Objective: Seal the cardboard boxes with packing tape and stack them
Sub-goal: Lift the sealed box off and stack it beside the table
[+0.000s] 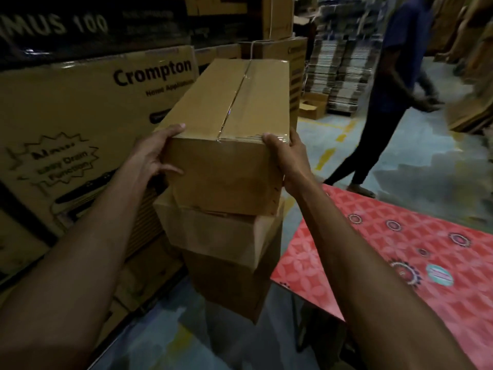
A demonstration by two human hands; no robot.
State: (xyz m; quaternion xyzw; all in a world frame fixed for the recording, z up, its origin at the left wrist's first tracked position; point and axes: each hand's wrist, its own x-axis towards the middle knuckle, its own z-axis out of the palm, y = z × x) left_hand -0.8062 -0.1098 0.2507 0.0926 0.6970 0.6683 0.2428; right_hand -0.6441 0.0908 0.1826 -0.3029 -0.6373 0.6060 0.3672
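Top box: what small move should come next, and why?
Probably nudge the top box square over the box below: left hand and right hand grip its near corners, tape already covers its seam, and it looks askew there.

A warehouse packing floor — big printed Crompton cartons [93, 124] stand stacked along the left, a stack of plain brown boxes [221, 236] beside them, bundles of flattened cardboard [338, 76] piled at the back, yellow floor markings [326, 156] on the bare concrete floor [426, 188] — and another person [394, 89] standing nearby.
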